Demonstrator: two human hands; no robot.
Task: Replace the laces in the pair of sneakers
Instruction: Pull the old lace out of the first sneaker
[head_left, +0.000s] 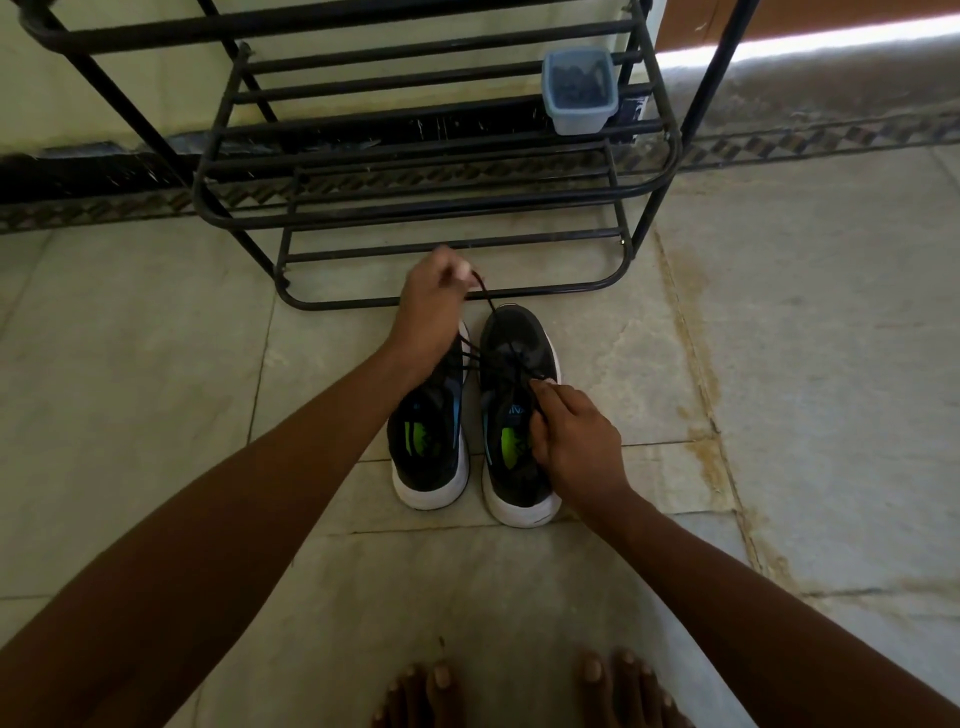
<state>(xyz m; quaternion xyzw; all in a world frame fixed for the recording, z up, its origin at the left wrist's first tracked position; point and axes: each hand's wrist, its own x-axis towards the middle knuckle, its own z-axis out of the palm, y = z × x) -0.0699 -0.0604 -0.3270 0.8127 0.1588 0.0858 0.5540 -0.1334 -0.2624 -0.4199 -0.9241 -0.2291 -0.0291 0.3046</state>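
Two dark sneakers with white soles stand side by side on the tiled floor (779, 364), toes pointing far, just near of a black metal shoe rack (415, 171). The left hand (431, 306) pinches one end of a dark lace (488, 306) above the left sneaker (431, 457) (lace drawn taut). The right hand (571, 441) grips the lace at the right sneaker (514, 338). A lidded plastic container (579, 91) sits on the rack, far right.
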